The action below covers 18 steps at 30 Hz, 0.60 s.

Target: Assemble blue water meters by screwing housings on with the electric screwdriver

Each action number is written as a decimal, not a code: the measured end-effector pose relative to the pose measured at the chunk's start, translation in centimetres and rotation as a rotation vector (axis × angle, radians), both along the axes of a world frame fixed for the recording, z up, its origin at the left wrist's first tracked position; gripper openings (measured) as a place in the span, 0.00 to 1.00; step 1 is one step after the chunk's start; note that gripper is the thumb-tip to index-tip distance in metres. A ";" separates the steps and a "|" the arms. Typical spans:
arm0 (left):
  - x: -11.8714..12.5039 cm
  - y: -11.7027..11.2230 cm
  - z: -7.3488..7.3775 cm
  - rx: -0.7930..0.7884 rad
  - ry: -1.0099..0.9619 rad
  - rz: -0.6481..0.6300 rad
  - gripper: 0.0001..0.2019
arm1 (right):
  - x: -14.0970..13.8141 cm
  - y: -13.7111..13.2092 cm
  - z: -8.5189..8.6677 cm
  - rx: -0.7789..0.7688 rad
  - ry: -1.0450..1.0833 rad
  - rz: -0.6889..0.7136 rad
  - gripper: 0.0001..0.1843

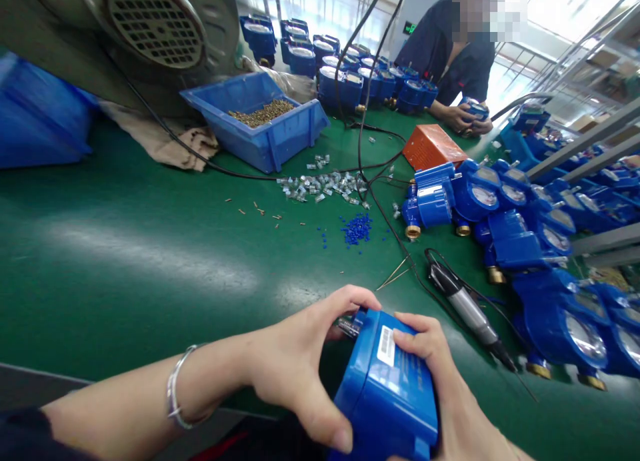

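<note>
Between my two hands, close to the table's near edge, is a blue water meter (395, 388) with a white barcode label on its upper side. My left hand (305, 361) grips its left end, thumb low on the front and fingers around the far side. Around the right side wraps my right hand (440, 368), two fingertips lying on the casing by the label. A clear-and-metal part shows behind the meter near my left fingers, partly hidden. To the right of the meter lies an electric screwdriver (467, 308) with a black and silver body.
Several blue water meters (530, 241) crowd the right side; more stand at the back. A blue bin (260, 131) holds brass screws. Clear small parts (325, 184), blue bits (357, 228) and an orange box (433, 148) lie mid-table. Cables cross the table. A co-worker (440, 54) holds a meter.
</note>
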State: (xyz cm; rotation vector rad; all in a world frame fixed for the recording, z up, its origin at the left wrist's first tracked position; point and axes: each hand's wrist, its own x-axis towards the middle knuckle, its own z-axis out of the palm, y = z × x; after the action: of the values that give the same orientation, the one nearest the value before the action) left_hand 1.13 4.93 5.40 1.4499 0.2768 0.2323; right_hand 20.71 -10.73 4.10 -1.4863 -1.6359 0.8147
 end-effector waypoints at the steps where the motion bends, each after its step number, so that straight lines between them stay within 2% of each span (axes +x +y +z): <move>1: 0.1 -0.1 -0.1 -0.015 -0.013 -0.002 0.51 | 0.1 -0.1 0.1 0.008 -0.012 0.000 0.60; 5: 0.2 -0.8 -0.3 -0.048 -0.053 0.030 0.51 | 0.2 0.1 1.6 -0.003 -0.057 0.015 0.59; 10: 0.0 -1.9 0.4 -0.119 -0.042 0.109 0.54 | 0.0 0.3 3.0 -0.018 -0.044 0.079 0.46; 12: -0.4 -2.3 0.6 -0.110 -0.034 0.157 0.56 | -0.2 0.2 2.7 -0.002 -0.059 -0.010 0.43; 14: -1.0 -2.9 0.4 -0.109 -0.020 0.210 0.51 | -0.3 0.3 2.3 -0.013 -0.061 -0.156 0.40; 16: -1.6 -3.9 -0.1 -0.123 0.004 0.218 0.42 | -0.5 0.8 2.1 -0.096 -0.027 -0.282 0.40; 17: -1.8 -4.6 -0.5 -0.128 0.013 0.205 0.42 | -0.5 1.2 2.1 -0.155 -0.006 -0.311 0.40; 18: -2.0 -5.2 -1.0 -0.115 0.025 0.200 0.45 | -0.6 1.7 2.2 -0.212 0.011 -0.322 0.41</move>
State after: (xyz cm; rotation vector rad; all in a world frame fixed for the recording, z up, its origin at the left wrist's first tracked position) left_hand -0.85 -0.28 4.45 1.3126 0.4491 0.3551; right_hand 20.12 -8.98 6.27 -1.8304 -1.2848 0.8290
